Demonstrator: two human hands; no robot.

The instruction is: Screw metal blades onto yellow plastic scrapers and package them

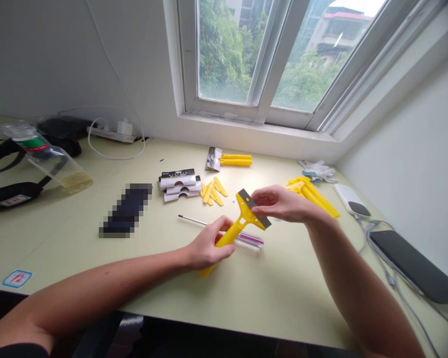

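Observation:
My left hand [209, 244] is wrapped round the handle of a yellow scraper [232, 232], which is tilted with its head up and to the right. A dark flat blade [264, 220] lies across that head. The fingers of my right hand [280, 203] are closed on the blade's edge, partly covering it. Behind my left hand, a screwdriver [192, 219] with a clear and pink handle rests on the table. Several small yellow plastic strips [210, 191] lie loose beyond the scraper.
Black-and-white card sleeves [179, 180] are stacked beside the strips. A carded yellow scraper [236, 160] lies near the window. More yellow scrapers [317, 197], gloves [323, 171], a white device [352, 200] and a black power bank [414, 266] with cables are right. A bottle [56, 161] leans left.

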